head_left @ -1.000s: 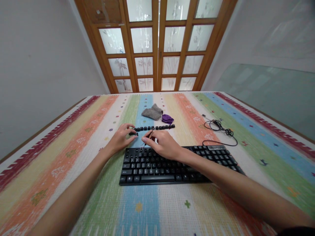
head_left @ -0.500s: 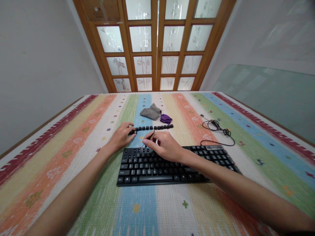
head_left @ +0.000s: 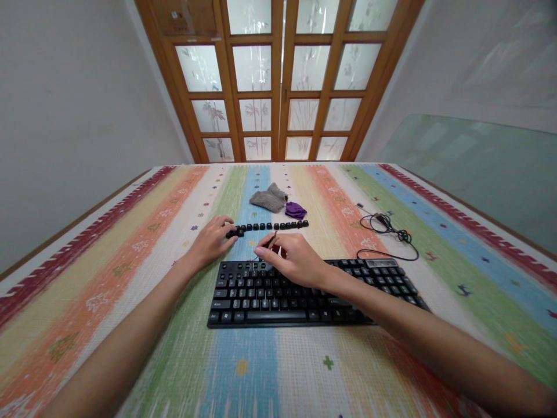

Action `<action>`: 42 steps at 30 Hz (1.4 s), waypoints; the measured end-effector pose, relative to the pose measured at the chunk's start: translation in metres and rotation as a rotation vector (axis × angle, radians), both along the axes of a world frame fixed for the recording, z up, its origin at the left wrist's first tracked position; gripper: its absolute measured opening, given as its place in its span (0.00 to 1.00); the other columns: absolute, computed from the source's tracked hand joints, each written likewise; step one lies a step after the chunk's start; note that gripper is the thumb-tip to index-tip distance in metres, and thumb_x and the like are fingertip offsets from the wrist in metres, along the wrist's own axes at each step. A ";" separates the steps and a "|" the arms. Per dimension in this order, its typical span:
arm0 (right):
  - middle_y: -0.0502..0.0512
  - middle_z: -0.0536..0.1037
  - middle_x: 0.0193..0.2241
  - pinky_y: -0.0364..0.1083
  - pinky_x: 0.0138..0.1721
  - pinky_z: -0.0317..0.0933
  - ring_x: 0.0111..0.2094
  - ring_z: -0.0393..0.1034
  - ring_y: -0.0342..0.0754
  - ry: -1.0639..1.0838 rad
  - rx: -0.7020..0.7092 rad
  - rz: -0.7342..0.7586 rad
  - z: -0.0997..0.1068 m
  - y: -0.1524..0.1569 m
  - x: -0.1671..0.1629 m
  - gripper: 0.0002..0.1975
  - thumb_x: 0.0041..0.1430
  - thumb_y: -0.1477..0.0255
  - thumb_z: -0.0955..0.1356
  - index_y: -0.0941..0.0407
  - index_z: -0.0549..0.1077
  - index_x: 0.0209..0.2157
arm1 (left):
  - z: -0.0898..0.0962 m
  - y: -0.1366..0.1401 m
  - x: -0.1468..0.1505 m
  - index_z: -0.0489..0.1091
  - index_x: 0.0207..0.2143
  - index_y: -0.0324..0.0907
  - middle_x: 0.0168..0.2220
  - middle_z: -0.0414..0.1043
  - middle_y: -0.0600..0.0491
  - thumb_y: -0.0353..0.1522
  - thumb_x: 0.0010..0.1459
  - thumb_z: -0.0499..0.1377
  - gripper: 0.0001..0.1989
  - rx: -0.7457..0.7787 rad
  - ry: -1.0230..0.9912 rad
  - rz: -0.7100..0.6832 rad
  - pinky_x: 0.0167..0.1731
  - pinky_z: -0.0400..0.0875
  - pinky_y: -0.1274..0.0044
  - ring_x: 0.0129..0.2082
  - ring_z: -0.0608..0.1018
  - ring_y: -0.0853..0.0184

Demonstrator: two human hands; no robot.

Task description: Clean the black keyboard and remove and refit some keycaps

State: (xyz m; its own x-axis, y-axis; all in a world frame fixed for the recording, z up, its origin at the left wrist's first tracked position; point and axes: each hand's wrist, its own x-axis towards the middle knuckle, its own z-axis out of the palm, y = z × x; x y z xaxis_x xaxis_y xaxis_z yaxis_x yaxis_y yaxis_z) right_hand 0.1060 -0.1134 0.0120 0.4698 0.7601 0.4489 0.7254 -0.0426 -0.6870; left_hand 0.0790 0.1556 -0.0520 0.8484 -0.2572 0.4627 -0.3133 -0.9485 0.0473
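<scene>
My left hand (head_left: 213,239) rests on the tablecloth with its thumb and fingers closed around a black keycap (head_left: 230,234) at the left end of a keycap row. Another loose keycap (head_left: 240,233) lies just beside the fingertips. Over the upper left part of the black keyboard (head_left: 270,316), my right hand (head_left: 292,255) pinches a slim dark tool with thin wire prongs, which looks like a keycap puller (head_left: 270,241). Its prongs point down towards the keyboard's top row. My right hand and forearm hide part of the keys.
Behind the keyboard runs the row of black keycaps (head_left: 270,226). A grey cloth (head_left: 270,198) and a purple cloth (head_left: 296,210) lie beyond it. The keyboard's coiled cable (head_left: 387,226) spreads to the right on the striped tablecloth (head_left: 174,360). Glass-paned doors (head_left: 278,93) stand behind the table.
The view has shifted slightly. My left fingers have moved a little left, so more of the loose keycaps beside them shows. My right hand keeps the puller in nearly the same place.
</scene>
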 end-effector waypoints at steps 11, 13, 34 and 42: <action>0.53 0.81 0.33 0.41 0.31 0.59 0.26 0.68 0.39 0.001 -0.024 0.003 -0.002 0.002 -0.001 0.14 0.65 0.66 0.65 0.59 0.76 0.29 | -0.003 -0.002 -0.003 0.72 0.44 0.41 0.45 0.69 0.45 0.32 0.61 0.56 0.10 0.001 -0.014 -0.017 0.45 0.71 0.64 0.44 0.71 0.58; 0.53 0.81 0.33 0.41 0.31 0.59 0.26 0.68 0.39 0.002 -0.021 0.008 -0.002 0.002 -0.001 0.14 0.65 0.66 0.65 0.59 0.75 0.29 | -0.004 -0.002 -0.001 0.73 0.43 0.41 0.45 0.68 0.45 0.32 0.61 0.56 0.09 0.006 -0.018 -0.016 0.45 0.71 0.64 0.44 0.71 0.58; 0.54 0.81 0.33 0.41 0.32 0.60 0.26 0.68 0.40 0.017 -0.063 0.019 -0.004 0.005 -0.002 0.15 0.66 0.64 0.64 0.59 0.76 0.31 | -0.001 -0.004 0.000 0.72 0.41 0.41 0.44 0.69 0.46 0.32 0.61 0.55 0.09 -0.003 0.023 0.010 0.47 0.70 0.64 0.46 0.71 0.58; 0.53 0.80 0.30 0.42 0.32 0.58 0.26 0.68 0.41 0.009 -0.097 -0.014 -0.003 0.005 -0.001 0.18 0.66 0.62 0.63 0.59 0.77 0.32 | 0.003 -0.002 -0.004 0.72 0.43 0.41 0.44 0.69 0.46 0.33 0.61 0.54 0.11 -0.021 0.037 0.015 0.48 0.70 0.63 0.46 0.71 0.57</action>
State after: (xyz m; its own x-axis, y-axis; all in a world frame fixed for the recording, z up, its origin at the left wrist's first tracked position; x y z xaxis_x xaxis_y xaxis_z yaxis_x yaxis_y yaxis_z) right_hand 0.1048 -0.1081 0.0087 0.4845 0.7932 0.3690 0.7182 -0.1198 -0.6854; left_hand 0.0747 0.1537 -0.0487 0.8686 -0.2349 0.4362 -0.2967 -0.9517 0.0785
